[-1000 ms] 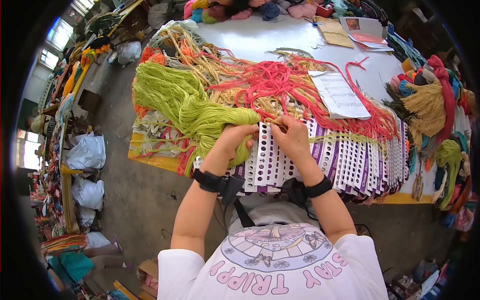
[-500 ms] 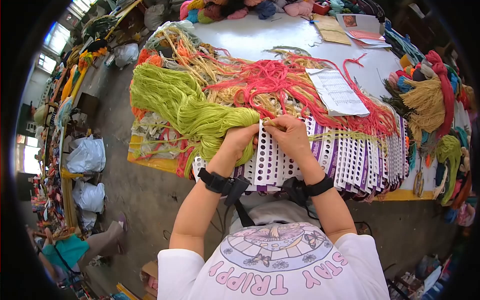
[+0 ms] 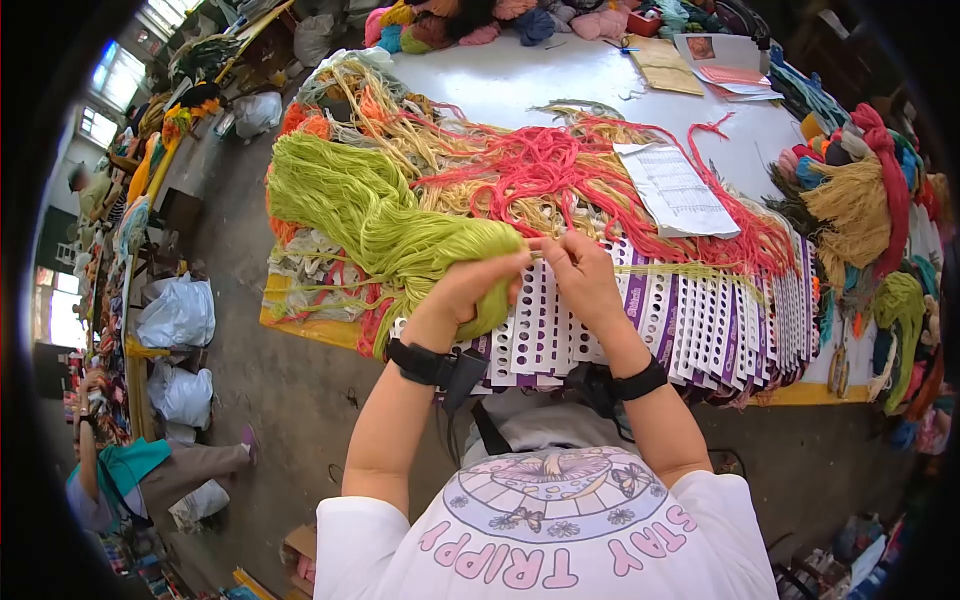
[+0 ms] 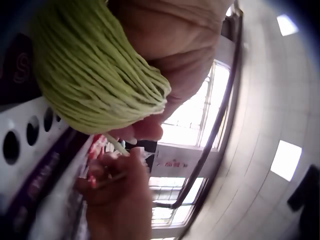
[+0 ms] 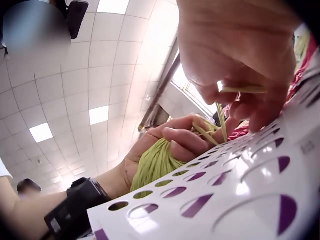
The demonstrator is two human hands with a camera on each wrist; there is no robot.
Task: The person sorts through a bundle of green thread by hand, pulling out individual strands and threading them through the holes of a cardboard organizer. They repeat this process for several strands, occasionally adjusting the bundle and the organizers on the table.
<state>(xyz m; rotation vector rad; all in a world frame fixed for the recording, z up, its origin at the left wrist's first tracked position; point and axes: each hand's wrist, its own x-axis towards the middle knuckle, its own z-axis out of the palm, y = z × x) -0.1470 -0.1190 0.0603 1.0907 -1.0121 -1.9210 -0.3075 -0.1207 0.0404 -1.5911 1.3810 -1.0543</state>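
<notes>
In the head view my left hand grips the end of a thick hank of lime-green yarn. The left wrist view shows the bundled yarn tucked under that palm. My right hand is close beside it, above the punched cards. Thumb and fingertips of the right hand pinch a thin yarn strand that runs toward the left fingers. White and purple cards with rows of round holes lie overlapped along the table's near edge, directly below both hands.
Loose pink-red yarn and beige strands cover the middle of the table. A printed sheet lies on top of them. More hanks hang at the right, and yarn balls line the far edge. Another person is at lower left.
My left fingers have extended rightward toward the right fingertips, and the yarn strand now stretches between the hands. The other person at lower left has come further into view.
</notes>
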